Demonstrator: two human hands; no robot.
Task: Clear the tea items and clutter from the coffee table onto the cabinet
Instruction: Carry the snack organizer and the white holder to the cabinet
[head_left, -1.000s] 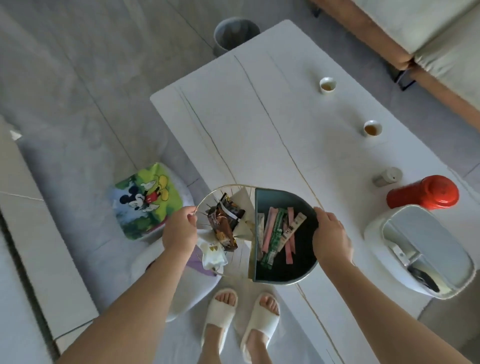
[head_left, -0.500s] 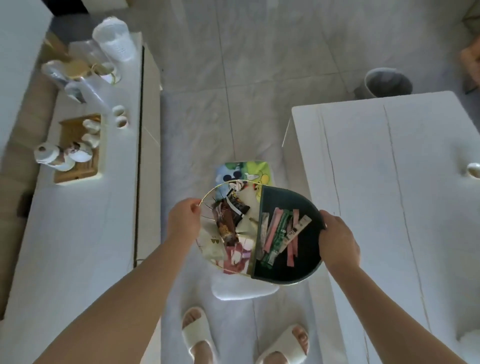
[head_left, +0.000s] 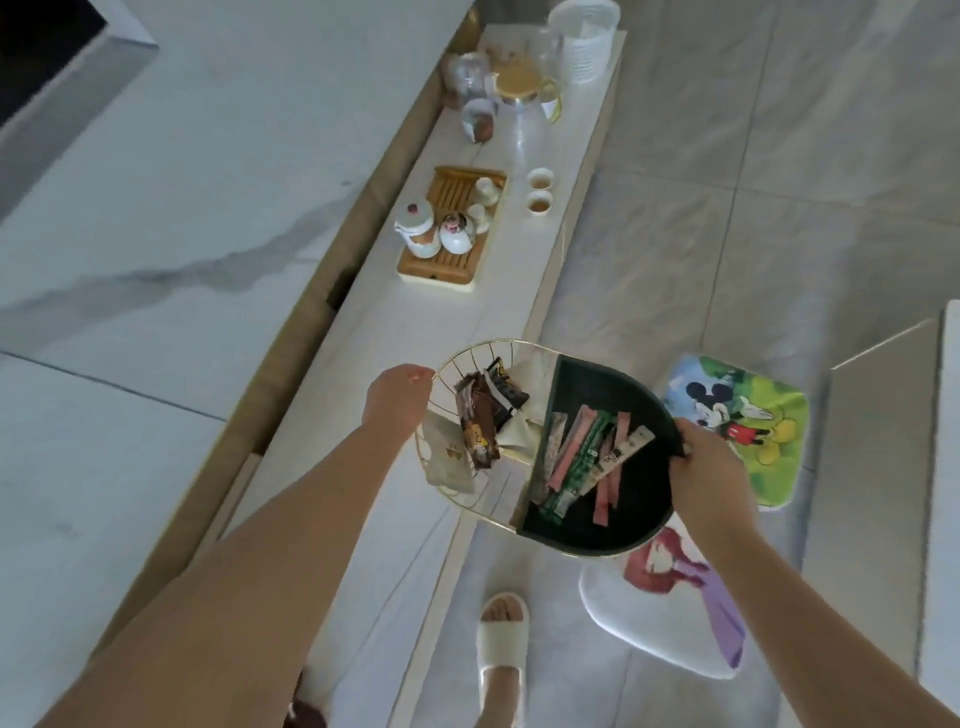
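Fingers of the left hand (head_left: 397, 397) are curled round the wire rim at the left end of the basket (head_left: 470, 358), while the right hand (head_left: 709, 467) grasps the dark rim at the opposite end, thumb on top. Both arms reach forward and the basket hangs level between them, in the air over the front edge of the cabinet (head_left: 415, 322), part above its pale top and part above the floor (head_left: 727, 234).

One half of the basket is gold wire and holds brown snack packets (head_left: 480, 415) and a pale sachet (head_left: 449, 460). Its other half is a dark tray holding pink, green and beige stick sachets (head_left: 587, 457) lying in a loose fan.

Further along the cabinet top stands a wooden tea tray (head_left: 452, 265) carrying two white lidded pots (head_left: 434, 234) and small cups. Just beside that tray, nearer the front edge, two small teacups (head_left: 539, 192) stand close together. At the far end are a glass teapot (head_left: 522, 83), a white ribbed pitcher (head_left: 584, 44) and some glassware, blurred.

On the floor right of the basket lie a cartoon-mouse cushion (head_left: 753, 415) and a white cushion (head_left: 670, 618) with a red-haired figure printed on it. A foot in a white slipper (head_left: 501, 639) stands beside the cabinet. A corner of the worktop (head_left: 940, 467) shows at the right edge.
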